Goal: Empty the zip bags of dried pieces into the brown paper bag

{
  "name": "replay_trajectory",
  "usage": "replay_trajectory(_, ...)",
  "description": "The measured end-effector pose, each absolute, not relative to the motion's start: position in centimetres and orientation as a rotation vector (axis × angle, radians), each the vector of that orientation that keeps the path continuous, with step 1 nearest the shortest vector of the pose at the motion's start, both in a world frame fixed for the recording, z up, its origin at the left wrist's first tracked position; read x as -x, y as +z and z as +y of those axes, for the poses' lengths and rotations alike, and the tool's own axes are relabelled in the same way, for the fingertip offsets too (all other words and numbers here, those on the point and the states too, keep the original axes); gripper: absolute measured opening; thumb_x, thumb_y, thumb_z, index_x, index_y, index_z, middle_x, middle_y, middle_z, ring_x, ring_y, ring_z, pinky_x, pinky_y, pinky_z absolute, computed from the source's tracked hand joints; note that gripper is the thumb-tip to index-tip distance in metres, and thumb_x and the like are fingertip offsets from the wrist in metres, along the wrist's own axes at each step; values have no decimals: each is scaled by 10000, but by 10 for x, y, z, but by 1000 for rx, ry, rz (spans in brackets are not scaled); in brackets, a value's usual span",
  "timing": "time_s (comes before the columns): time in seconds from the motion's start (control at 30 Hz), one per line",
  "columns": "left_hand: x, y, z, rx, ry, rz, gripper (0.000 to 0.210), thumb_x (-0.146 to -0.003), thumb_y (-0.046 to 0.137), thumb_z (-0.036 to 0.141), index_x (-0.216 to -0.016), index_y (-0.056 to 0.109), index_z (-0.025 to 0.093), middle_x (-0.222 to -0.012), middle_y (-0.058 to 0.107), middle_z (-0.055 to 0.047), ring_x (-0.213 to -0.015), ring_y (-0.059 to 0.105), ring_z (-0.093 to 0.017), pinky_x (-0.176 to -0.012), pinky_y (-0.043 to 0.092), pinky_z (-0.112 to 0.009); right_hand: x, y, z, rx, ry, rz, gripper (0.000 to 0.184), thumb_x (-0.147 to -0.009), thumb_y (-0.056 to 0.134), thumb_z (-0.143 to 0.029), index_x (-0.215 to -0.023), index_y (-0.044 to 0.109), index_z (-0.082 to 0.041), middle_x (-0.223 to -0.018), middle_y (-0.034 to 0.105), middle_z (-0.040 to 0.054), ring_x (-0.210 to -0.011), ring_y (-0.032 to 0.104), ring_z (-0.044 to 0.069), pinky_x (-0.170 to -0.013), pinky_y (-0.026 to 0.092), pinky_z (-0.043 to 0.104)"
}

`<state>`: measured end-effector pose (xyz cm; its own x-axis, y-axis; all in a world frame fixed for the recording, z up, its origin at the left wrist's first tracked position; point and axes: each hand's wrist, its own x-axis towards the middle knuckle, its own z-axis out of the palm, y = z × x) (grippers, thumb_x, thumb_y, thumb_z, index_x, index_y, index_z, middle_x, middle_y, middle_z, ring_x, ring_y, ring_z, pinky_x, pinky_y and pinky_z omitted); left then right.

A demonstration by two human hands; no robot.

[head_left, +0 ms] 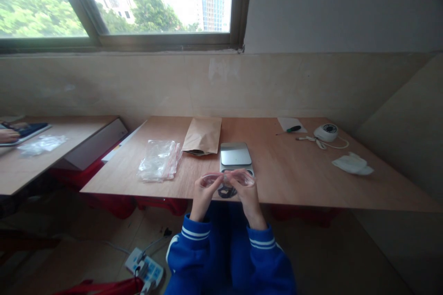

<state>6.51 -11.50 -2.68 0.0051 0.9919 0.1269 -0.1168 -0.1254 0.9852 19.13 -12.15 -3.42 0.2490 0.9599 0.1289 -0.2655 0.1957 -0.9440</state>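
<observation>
My left hand (205, 194) and my right hand (248, 195) are pinched together at the near table edge. Between them they hold the mouth of a clear plastic zip bag (245, 176), its rim tinged pink. A small dark item (227, 191) shows just below my thumbs; whether it lies inside the bag or on the table I cannot tell. Right behind my hands is a flat kitchen scale (236, 154) with a bare silver plate. To its left lie a brown paper pouch (203, 133) with its mouth towards me and a stack of clear zip bags (158, 160).
At the right are a white dome camera (326, 132) with its cable, a green-handled screwdriver (293, 129) on white paper, and a crumpled white bag (353, 164). Another person's hand (9, 135) rests at the left table. A power strip (145, 267) lies on the floor.
</observation>
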Motion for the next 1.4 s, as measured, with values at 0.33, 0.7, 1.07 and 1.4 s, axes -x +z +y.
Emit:
replay_trajectory(0.33, -73, -27, -119, -1230, 1411, 1142, 222, -738, 708, 339, -823, 724, 135, -783, 737, -70, -753, 683, -204, -726, 528, -292, -183, -32, -122, 999, 1037, -768, 315, -642, 801, -302, -834, 577, -192, -757, 694, 8, -732, 679, 186, -712, 554, 314)
replay_trajectory(0.7, -72, -33, -116, -1149, 1388, 1129, 240, -732, 712, 350, -835, 712, 133, -783, 737, -67, -756, 687, -196, -723, 532, -284, -178, -38, -119, 951, 1013, -773, 339, -687, 776, -277, -895, 517, -211, -731, 673, -35, -667, 661, 132, -637, 540, 236)
replay_trajectory(1.07, -66, -32, -117, -1139, 1387, 1105, 224, -716, 730, 337, -812, 710, 135, -760, 733, -53, -741, 685, -186, -716, 537, -274, -181, -38, -122, 929, 1060, -840, 347, -695, 771, -294, -933, 532, -215, -812, 683, -9, -753, 672, 158, -702, 559, 278)
replay_trajectory(1.4, -74, -24, -118, -1169, 1419, 1156, 215, -706, 735, 340, -746, 705, 131, -708, 723, -55, -694, 670, -178, -677, 528, -269, -185, -37, -126, 937, 1045, -876, 316, -719, 749, -308, -958, 568, -206, -846, 693, 14, -784, 675, 172, -750, 557, 311)
